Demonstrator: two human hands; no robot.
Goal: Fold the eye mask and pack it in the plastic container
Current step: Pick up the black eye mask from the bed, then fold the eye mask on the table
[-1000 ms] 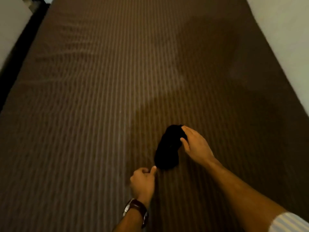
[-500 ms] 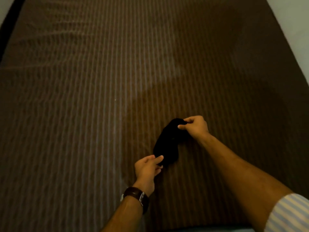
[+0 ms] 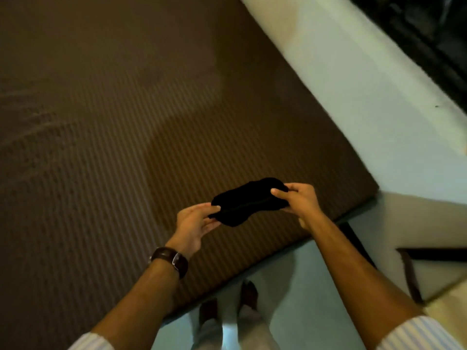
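A black eye mask (image 3: 246, 202) hangs stretched between both hands above the near corner of a brown striped bed cover (image 3: 126, 147). My left hand (image 3: 194, 223) pinches its left end between thumb and fingers. My right hand (image 3: 300, 200) grips its right end. The mask is lifted off the cover and lies roughly flat, slanting up to the right. No plastic container is in view.
The bed's corner (image 3: 374, 190) ends just right of my hands. Pale floor (image 3: 379, 122) runs along the right side and below. My feet (image 3: 227, 306) stand at the bed's edge. A dark-framed object (image 3: 414, 271) lies on the floor at the right.
Both hands have lifted the mask off the bed cover and now hold it by its two ends. The view has swung right and down, showing the bed corner and floor.
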